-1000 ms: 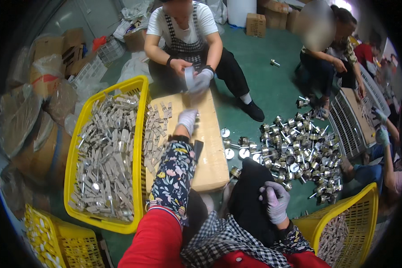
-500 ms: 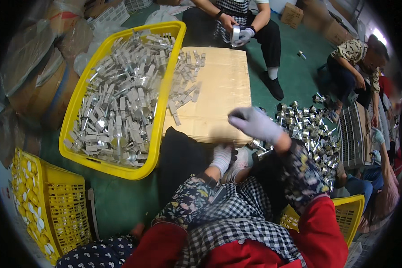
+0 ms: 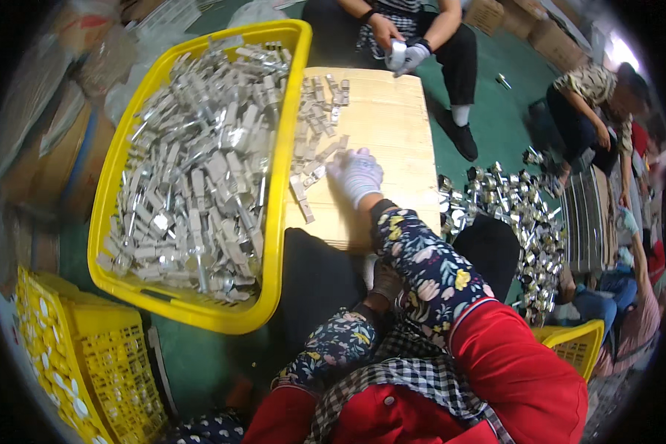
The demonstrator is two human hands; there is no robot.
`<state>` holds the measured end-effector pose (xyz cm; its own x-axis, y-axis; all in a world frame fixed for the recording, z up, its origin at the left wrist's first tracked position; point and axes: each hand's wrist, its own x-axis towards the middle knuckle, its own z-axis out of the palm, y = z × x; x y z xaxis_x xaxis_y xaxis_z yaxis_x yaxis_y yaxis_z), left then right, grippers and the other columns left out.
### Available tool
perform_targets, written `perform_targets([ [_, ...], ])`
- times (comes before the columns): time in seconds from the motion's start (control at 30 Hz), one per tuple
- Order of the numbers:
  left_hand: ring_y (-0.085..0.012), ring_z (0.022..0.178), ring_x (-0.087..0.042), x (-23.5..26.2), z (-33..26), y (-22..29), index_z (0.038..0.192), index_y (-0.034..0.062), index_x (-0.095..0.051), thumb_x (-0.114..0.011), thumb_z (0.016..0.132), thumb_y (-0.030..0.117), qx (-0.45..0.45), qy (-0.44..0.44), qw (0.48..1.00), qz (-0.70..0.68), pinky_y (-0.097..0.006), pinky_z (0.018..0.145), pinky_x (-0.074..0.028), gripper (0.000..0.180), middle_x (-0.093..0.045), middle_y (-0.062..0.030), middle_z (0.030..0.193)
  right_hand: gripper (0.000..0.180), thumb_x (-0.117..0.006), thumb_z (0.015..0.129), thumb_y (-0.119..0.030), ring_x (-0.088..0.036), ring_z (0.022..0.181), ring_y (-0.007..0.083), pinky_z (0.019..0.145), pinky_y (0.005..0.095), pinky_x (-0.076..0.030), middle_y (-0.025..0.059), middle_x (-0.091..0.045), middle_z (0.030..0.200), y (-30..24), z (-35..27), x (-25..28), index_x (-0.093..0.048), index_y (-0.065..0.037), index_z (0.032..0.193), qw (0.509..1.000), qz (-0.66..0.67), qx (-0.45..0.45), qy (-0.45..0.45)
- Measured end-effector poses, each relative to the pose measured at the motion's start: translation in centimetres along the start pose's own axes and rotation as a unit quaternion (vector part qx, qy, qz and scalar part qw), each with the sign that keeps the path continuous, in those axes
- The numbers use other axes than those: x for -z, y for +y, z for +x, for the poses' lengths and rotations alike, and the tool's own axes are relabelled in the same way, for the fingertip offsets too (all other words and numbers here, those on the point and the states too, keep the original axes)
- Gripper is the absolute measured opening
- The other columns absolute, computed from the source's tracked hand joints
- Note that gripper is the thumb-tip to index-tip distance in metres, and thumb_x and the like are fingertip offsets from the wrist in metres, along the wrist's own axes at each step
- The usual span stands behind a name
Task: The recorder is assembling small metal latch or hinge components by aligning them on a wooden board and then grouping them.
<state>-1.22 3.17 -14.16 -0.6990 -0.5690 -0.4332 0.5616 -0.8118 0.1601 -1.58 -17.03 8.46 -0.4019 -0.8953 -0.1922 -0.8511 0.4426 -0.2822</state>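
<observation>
My right hand (image 3: 357, 176), in a pale glove, is over the pale wooden board (image 3: 396, 133). Its fingers are bent together at the edge of a scatter of grey metal clip-like pieces (image 3: 320, 111); whatever is in them does not show. One long grey piece (image 3: 301, 198) lies just left of the hand. My left hand (image 3: 383, 285) is low between my knees, below the board's near edge. It is dark and blurred, partly covered by my right forearm, so its fingers cannot be made out. Beside the board, a yellow basket (image 3: 297, 111) holds many similar grey pieces.
Shiny metal knob-like parts with stems (image 3: 496, 200) are heaped on the green floor to the right. A yellow crate (image 3: 118, 370) of yellow-and-white parts stands lower left. Across the board, a person (image 3: 422, 44) holds a silvery ring-shaped thing. More people and a grey crate (image 3: 584, 222) are at right.
My right hand has swung left and down from beyond the board's right edge to the grey pieces. My left hand has moved slightly lower. The view has shifted a little.
</observation>
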Motion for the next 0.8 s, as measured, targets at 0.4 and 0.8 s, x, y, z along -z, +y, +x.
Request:
perform_targets([
  [0.4,-0.0087,0.057,-0.055,-9.9,-4.1,3.7,0.089,0.0007,-0.066,-0.057,0.085,0.009,-0.222,0.150,0.818,0.508,-0.021,0.050,-0.043,0.012,-0.063,-0.0019,0.072,0.031,-0.052,0.085,-0.017,-0.064,0.074,0.0212,0.065,0.0330,-0.052,0.0167,-0.064,0.085,12.3,-1.2,2.9,-0.054,0.000,0.110,0.963,0.254,0.075,0.038],
  [0.8,-0.0131,0.052,-0.054,-11.0,-4.4,4.0,0.087,0.0000,-0.059,-0.055,0.089,0.025,-0.116,0.176,0.874,0.438,-0.025,0.048,-0.045,0.025,-0.062,-0.0084,0.070,0.025,-0.057,0.088,-0.016,-0.053,0.057,0.0104,0.051,0.0229,-0.046,0.0036,-0.058,0.075,24.1,-9.5,2.8,-0.055,0.001,0.106,0.724,0.683,-0.033,-0.088],
])
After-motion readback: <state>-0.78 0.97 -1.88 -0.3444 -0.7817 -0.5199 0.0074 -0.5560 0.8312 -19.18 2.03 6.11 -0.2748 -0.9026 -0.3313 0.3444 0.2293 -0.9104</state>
